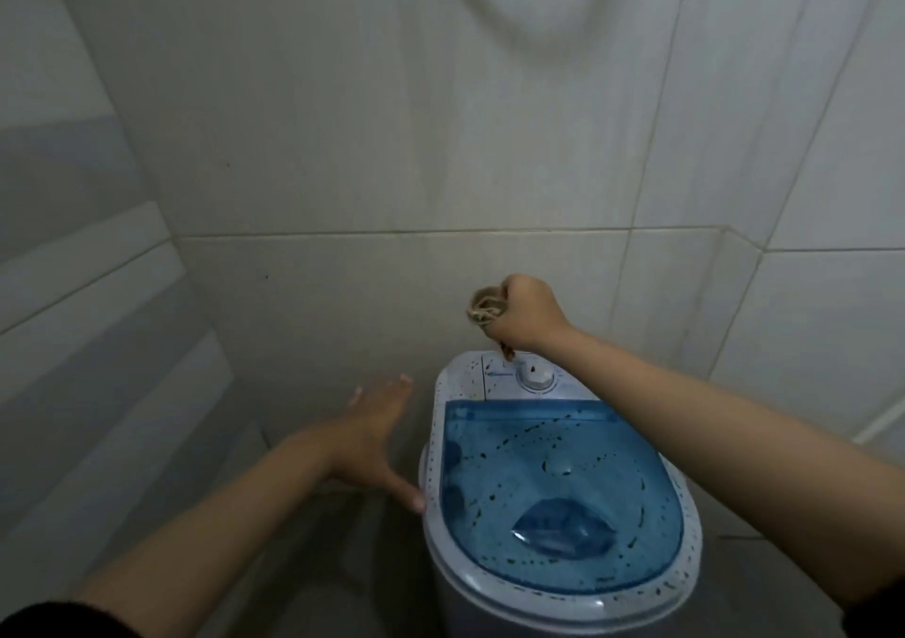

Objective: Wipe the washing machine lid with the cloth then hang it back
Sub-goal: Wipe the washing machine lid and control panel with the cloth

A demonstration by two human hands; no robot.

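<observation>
A small white washing machine (563, 603) stands low at centre right, with a translucent blue lid (553, 490) speckled with dark spots. My right hand (526, 314) is raised above the machine's back panel, close to the tiled wall, shut on a bunched brownish cloth (485, 307); a bit of the cloth dangles below my fist. My left hand (374, 434) hovers open to the left of the machine, fingers spread, thumb near the machine's white rim. It holds nothing.
A white control dial (536, 377) sits on the back panel behind the lid. Grey tiled walls (343, 148) enclose the corner on the back, left and right. A blurred hose loop (538, 15) hangs from the top. The dark floor lies left of the machine.
</observation>
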